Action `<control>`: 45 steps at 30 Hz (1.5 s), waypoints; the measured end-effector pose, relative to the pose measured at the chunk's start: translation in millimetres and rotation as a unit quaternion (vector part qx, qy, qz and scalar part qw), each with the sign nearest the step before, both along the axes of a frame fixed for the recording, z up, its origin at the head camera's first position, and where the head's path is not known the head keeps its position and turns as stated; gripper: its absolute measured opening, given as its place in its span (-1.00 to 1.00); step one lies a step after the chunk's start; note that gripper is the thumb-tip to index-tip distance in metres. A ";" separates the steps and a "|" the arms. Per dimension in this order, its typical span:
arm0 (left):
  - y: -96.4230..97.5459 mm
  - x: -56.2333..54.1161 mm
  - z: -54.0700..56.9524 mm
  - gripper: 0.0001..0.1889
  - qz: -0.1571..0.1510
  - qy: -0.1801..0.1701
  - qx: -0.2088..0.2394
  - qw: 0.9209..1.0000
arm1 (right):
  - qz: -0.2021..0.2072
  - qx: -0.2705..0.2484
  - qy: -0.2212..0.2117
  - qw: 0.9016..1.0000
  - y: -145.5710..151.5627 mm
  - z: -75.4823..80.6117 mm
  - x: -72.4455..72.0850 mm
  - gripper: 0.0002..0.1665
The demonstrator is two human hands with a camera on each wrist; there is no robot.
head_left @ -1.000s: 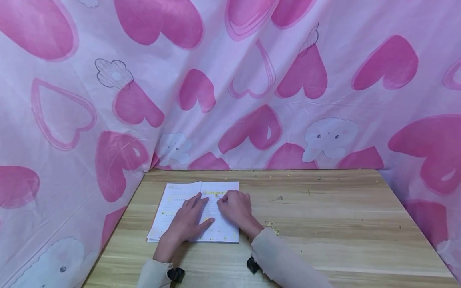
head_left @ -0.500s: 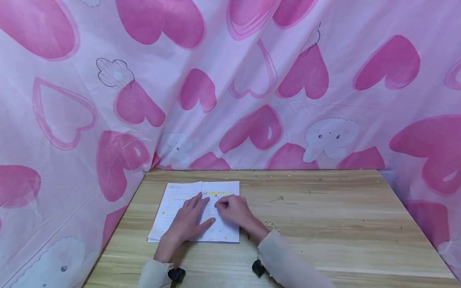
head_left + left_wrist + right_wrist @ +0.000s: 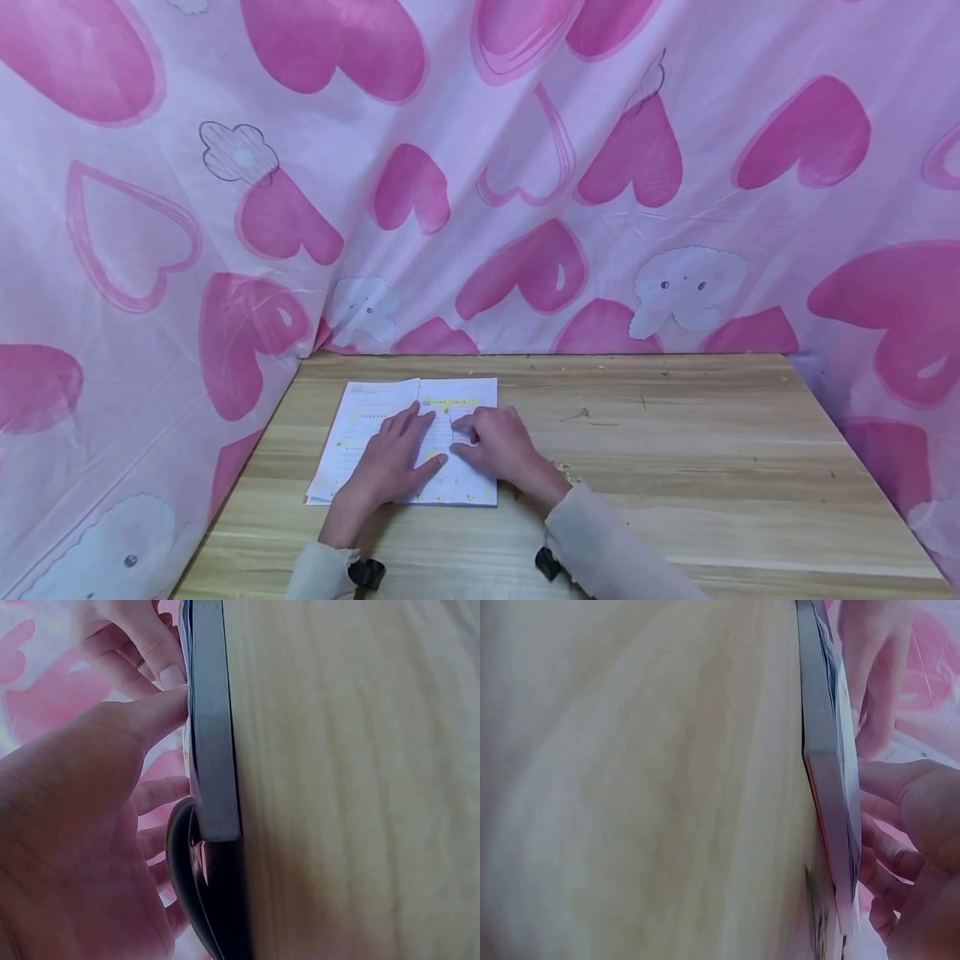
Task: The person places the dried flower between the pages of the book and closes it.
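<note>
- The book (image 3: 468, 467) is being kept spread toward the left of the table (image 3: 690, 458); the small yellow flower (image 3: 446, 410) is being laid on its right-hand page, just below the yellow heading, with its thin stem (image 3: 452, 433) being run down toward the near edge.
- By the left hand (image 3: 393, 454) nothing is being grasped: it is being rested across the pages with fingers extended and thumb spread away.
- By the right hand (image 3: 498, 442) no pinch is being shown: thumb and forefinger are being held apart beside the stem, the other fingers being bent. Whether the stem is being touched cannot be told.
- For good placing, as a judgement, the pages are best being steadied by the left palm without the flower being covered or the paper dragged.
- The stem is best being straightened by light strokes, since something so thin is probably being bent or snapped by any hard press.
- The head is best being kept flat, and the fingers being lifted straight up so that nothing is being pulled along.
- Compared with half a second ago, thumb and forefinger are being parted where they were being closed together; the flower head is being seen slightly nearer the person.
- The left hand is being held in much the same place as before.
</note>
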State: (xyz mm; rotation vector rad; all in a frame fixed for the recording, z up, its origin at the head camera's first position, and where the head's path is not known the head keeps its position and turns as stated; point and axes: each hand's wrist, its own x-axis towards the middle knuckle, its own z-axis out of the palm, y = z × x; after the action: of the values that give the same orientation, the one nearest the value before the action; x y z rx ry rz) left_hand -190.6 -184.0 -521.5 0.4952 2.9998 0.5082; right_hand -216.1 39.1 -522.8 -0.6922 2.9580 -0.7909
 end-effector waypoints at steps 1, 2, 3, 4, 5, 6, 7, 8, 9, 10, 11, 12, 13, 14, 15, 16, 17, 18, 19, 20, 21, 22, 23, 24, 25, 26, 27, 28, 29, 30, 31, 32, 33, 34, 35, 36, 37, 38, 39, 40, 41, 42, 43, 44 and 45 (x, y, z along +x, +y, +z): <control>0.3 0.1 0.3 -0.18 0.000 -0.002 0.000 1.000 | 0.002 0.002 0.004 1.000 -1.0 0.0 1.0 -0.56; 0.6 0.2 0.3 -0.18 -0.002 0.001 0.002 1.000 | 0.002 0.000 0.005 1.000 -1.9 0.5 2.1 -0.55; 1.0 0.3 0.6 -0.18 -0.002 0.000 0.002 1.000 | 0.002 -0.001 0.005 1.000 -2.4 0.5 2.6 -0.54; 1.4 0.4 0.5 -0.19 -0.004 0.003 0.006 1.000 | 0.002 -0.003 0.007 1.000 -2.5 0.5 3.0 -0.53; 1.8 0.6 0.7 -0.19 -0.005 0.004 0.007 1.000 | 0.001 -0.007 0.006 1.000 -2.0 0.4 3.0 -0.53; 2.3 0.7 0.9 -0.19 -0.006 0.005 0.009 1.000 | -0.003 -0.013 0.005 1.000 -1.0 0.3 2.3 -0.53; 2.7 0.7 1.0 -0.19 -0.007 0.006 0.010 1.000 | -0.008 -0.021 0.004 1.000 0.6 0.5 1.4 -0.54; 3.2 0.4 1.0 -0.20 -0.007 0.007 0.012 1.000 | -0.015 -0.028 0.004 0.999 3.0 0.7 0.0 -0.56; 3.8 0.2 1.4 -0.20 -0.006 0.003 0.012 1.000 | -0.023 -0.033 0.007 0.999 6.2 0.7 -1.8 -0.58; 4.4 -0.1 1.8 -0.20 -0.006 0.001 0.013 1.000 | -0.032 -0.035 0.012 0.999 10.1 0.6 -4.2 -0.59; 4.9 -0.6 2.1 -0.19 -0.004 -0.004 0.012 1.000 | -0.041 -0.035 0.017 0.998 14.6 1.0 -7.1 -0.60; 5.4 -1.2 2.4 -0.19 -0.003 -0.007 0.011 1.000 | -0.050 -0.031 0.021 0.998 19.7 1.3 -10.1 -0.57; 5.9 -1.6 2.8 -0.18 -0.001 -0.012 0.012 1.000 | -0.056 -0.024 0.023 0.998 25.1 1.5 -13.0 -0.54; 6.4 -2.0 3.2 -0.17 0.001 -0.016 0.011 1.000 | -0.057 -0.013 0.023 0.998 30.5 1.4 -16.0 -0.48; 6.7 -2.4 3.5 -0.17 0.003 -0.020 0.010 1.000 | -0.054 -0.003 0.020 0.998 35.8 1.2 -18.8 -0.44; 7.0 -2.6 3.8 -0.16 0.005 -0.024 0.010 1.000 | -0.048 0.005 0.014 0.999 40.8 1.3 -21.4 -0.38; 7.3 -2.7 3.9 -0.15 0.006 -0.026 0.010 1.000 | -0.040 0.013 0.006 0.999 45.3 1.1 -23.6 -0.33; 7.5 -2.6 4.0 -0.15 0.006 -0.028 0.010 1.000 | -0.032 0.017 -0.005 0.999 49.3 0.6 -25.5 -0.30; 7.7 -2.4 4.3 -0.15 0.006 -0.029 0.011 0.999 | -0.023 0.020 -0.014 0.999 52.8 0.0 -27.1 -0.28; 7.9 -2.4 4.2 -0.15 0.006 -0.030 0.011 0.999 | -0.016 0.021 -0.022 0.999 55.7 -0.8 -28.5 -0.28; 7.9 -2.4 3.9 -0.15 0.006 -0.031 0.012 0.999 | -0.010 0.021 -0.028 0.999 58.1 -1.9 -29.9 -0.28; 8.0 -2.2 3.7 -0.15 0.005 -0.030 0.014 0.999 | -0.007 0.022 -0.034 0.999 60.0 -2.7 -31.1 -0.26; 8.0 -2.2 3.2 -0.15 0.003 -0.030 0.016 0.999 | -0.006 0.022 -0.039 0.999 61.5 -3.6 -31.9 -0.25; 7.9 -2.3 2.7 -0.15 0.002 -0.030 0.017 0.999 | -0.006 0.019 -0.044 0.999 62.6 -4.5 -32.5 -0.24; 7.7 -2.4 2.1 -0.15 0.001 -0.029 0.019 0.999 | -0.007 0.016 -0.048 0.999 63.2 -5.1 -33.0 -0.23; 7.4 -2.8 1.3 -0.16 0.001 -0.029 0.020 0.999 | -0.009 0.013 -0.052 0.999 63.7 -5.9 -33.5 -0.22; 7.1 -2.8 1.0 -0.16 0.000 -0.029 0.022 0.999 | -0.011 0.011 -0.056 0.998 64.0 -6.4 -33.7 -0.21; 6.9 -2.9 0.8 -0.16 0.000 -0.029 0.022 0.999 | -0.012 0.008 -0.057 0.998 64.0 -6.5 -33.7 -0.21; 6.6 -2.9 0.7 -0.16 -0.001 -0.028 0.022 0.999 | -0.013 0.006 -0.058 0.998 64.0 -6.8 -33.6 -0.21; 6.5 -2.7 1.1 -0.16 -0.001 -0.029 0.023 0.999 | -0.014 0.004 -0.059 0.998 63.7 -6.9 -33.3 -0.21; 6.2 -2.2 1.4 -0.16 -0.001 -0.029 0.023 0.999 | -0.013 0.001 -0.059 0.998 63.3 -6.8 -32.7 -0.21; 6.0 -1.7 2.0 -0.16 0.000 -0.029 0.021 0.999 | -0.013 0.002 -0.060 0.998 62.8 -6.7 -32.1 -0.21; 6.0 -0.8 2.9 -0.16 0.000 -0.030 0.021 0.999 | -0.011 0.001 -0.062 0.998 62.2 -6.7 -31.3 -0.21; 6.1 0.3 4.0 -0.16 0.002 -0.030 0.020 0.999 | -0.009 0.000 -0.063 0.998 61.4 -6.5 -30.5 -0.21; 6.5 1.7 5.3 -0.16 0.004 -0.029 0.020 0.999 | -0.009 -0.002 -0.064 0.998 60.6 -6.5 -29.9 -0.21; 7.1 3.3 6.5 -0.16 0.006 -0.027 0.020 0.999 | -0.007 -0.004 -0.066 0.998 59.9 -6.3 -29.1 -0.21; 8.4 4.7 7.7 -0.17 0.006 -0.020 0.018 1.000 | -0.007 -0.006 -0.066 0.998 59.2 -6.4 -28.6 -0.22; 10.2 6.1 9.1 -0.19 0.005 -0.014 0.015 1.000 | -0.006 -0.006 -0.067 0.998 58.7 -6.6 -28.2 -0.22; 12.8 7.6 10.5 -0.20 0.003 -0.004 0.013 1.000 | -0.006 -0.007 -0.067 0.998 58.4 -6.8 -27.8 -0.22; 15.9 9.0 12.0 -0.21 0.000 0.011 0.011 1.000 | -0.006 -0.007 -0.067 0.998 58.4 -6.9 -27.4 -0.22; 19.5 10.3 12.7 -0.23 -0.005 0.029 0.007 1.000 | -0.005 -0.009 -0.066 0.998 58.5 -7.0 -27.2 -0.22; 23.7 11.4 13.3 -0.26 -0.013 0.054 0.006 0.998 | -0.004 -0.010 -0.065 0.998 58.9 -6.9 -26.8 -0.23; 29.2 12.5 14.6 -0.29 -0.018 0.071 0.002 0.997 | -0.002 -0.013 -0.063 0.998 59.4 -7.2 -26.8 -0.24; 34.5 13.6 15.2 -0.30 -0.024 0.087 0.000 0.996 | 0.000 -0.016 -0.061 0.998 59.9 -7.2 -26.6 -0.24; 40.1 14.8 15.7 -0.32 -0.033 0.103 0.005 0.994 | 0.001 -0.016 -0.061 0.998 60.4 -7.0 -26.4 -0.24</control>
State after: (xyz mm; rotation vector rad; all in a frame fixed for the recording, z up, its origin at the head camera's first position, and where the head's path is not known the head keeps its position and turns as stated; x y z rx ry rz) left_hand -175.8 -143.9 -505.8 0.6838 3.1639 0.4948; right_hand -242.5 99.5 -529.8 -0.6234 2.8425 -0.8496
